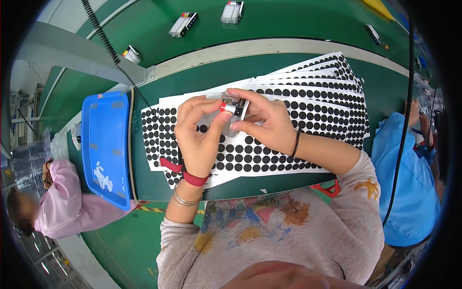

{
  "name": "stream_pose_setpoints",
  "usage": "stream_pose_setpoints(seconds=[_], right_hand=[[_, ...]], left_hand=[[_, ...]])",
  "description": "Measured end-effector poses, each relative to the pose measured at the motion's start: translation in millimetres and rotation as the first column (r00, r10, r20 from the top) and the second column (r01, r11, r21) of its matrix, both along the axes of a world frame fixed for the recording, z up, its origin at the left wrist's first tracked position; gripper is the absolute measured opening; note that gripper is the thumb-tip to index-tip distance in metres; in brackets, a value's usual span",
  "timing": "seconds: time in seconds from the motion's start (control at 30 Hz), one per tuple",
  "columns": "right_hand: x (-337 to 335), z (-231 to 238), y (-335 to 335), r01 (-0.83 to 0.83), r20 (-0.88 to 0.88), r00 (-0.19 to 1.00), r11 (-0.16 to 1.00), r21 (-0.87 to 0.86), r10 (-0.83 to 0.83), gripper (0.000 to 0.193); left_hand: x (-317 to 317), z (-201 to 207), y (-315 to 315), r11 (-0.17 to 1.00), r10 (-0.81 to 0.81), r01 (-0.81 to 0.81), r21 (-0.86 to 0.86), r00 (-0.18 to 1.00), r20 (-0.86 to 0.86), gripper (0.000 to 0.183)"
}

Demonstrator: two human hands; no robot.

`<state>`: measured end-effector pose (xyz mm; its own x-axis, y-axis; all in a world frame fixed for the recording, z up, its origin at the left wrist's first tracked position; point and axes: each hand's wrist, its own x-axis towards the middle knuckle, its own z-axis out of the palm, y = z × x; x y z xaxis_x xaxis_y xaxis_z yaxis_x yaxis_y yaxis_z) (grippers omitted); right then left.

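In front of my chest, my left hand (196,130) and my right hand (273,124) hold a small clear plastic package (234,107) with a black, white and red printed part. My left thumb presses on its front while the left fingers curl over its far side. The right thumb and forefinger grip its right edge. My fingers hide parts of it. Beneath both hands lie overlapping white sheets of black round stickers (288,166), fanned across the green table. A red strap circles my left wrist.
At left stands a blue tray (103,139) with small white pieces (102,179) in it. Similar packages (184,24) lie on the green belt (288,21) beyond a pale rail (269,47). Red handles (328,188) stick out at the near edge. People in pink and blue sit either side.
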<state>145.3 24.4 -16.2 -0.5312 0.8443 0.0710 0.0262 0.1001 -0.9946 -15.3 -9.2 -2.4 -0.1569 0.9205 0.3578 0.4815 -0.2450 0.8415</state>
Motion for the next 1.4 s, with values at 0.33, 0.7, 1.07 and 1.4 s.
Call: stream_pose_setpoints(seconds=[0.33,0.7,1.07,1.4], right_hand=[[-0.5,2.6,0.4,0.025,-0.041,0.999,0.999,0.03,-0.023,0.058],[0.2,-1.7,3.7,0.025,-0.08,0.997,0.996,0.085,-0.018,0.056],[2.7,1.5,2.7,0.023,-0.017,1.0,0.97,0.243,-0.019,0.05],[-1.7,-10.3,0.4,0.171,-0.311,0.949,0.918,0.357,-0.056,0.044]], left_hand=[[6.1,6.6,-4.7,0.987,0.149,-0.132,0.091,0.961,-0.232,0.051],[-0.1,13.2,1.9,0.997,0.013,-0.009,-0.082,0.999,0.047,0.042],[-3.0,27.2,1.5,0.995,-0.057,0.057,-0.082,0.998,0.012,0.043],[-7.2,1.3,6.1,0.975,-0.091,0.146,0.168,0.949,-0.301,0.041]])
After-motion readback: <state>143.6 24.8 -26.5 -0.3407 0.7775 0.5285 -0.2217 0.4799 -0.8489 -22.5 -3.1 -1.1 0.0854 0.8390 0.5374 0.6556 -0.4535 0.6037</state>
